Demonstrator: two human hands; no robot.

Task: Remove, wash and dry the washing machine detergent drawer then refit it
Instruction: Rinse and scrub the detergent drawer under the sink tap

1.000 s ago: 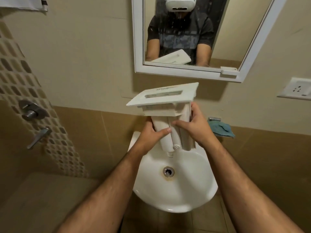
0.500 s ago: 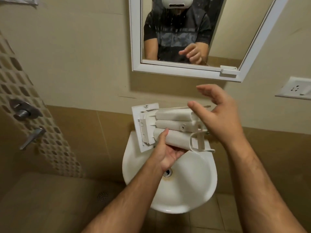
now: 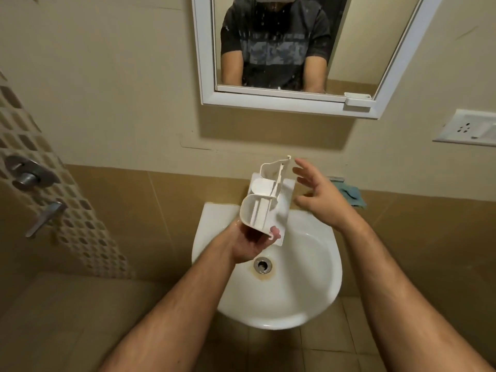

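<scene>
Since half a second ago the detergent drawer [image 3: 264, 202] has swung from lying crosswise to standing nearly upright, its front panel now at the near, lower end and its compartments rising toward the far wall, and the right hand [image 3: 319, 196] has dropped lower and sits just right of it.

The white sink [image 3: 308, 304] fills the middle of the view, fixed to the tan tiled wall, with its metal drain [image 3: 262, 265] ringed by a rusty stain. Above it on the far wall hangs a white-framed mirror [image 3: 206, 49], spotted with droplets, reflecting the person's dark shirt and arms. A white wall socket [image 3: 468, 127] sits at the far right. At the left, on a patterned tile strip, are a round metal valve [image 3: 25, 177] and a lever tap [image 3: 45, 217].

The drawer is held over the far side of the sink basin, above and beyond the drain. The left hand [image 3: 251, 241], palm up and wet, grips its lower end, with a fingertip showing against the front panel. The right hand is apart from the drawer, fingers spread and loosely straight, palm turned toward the drawer's right edge, holding nothing. Behind that hand, on the ledge to the right, lies a blue cloth [image 3: 353, 196].
</scene>
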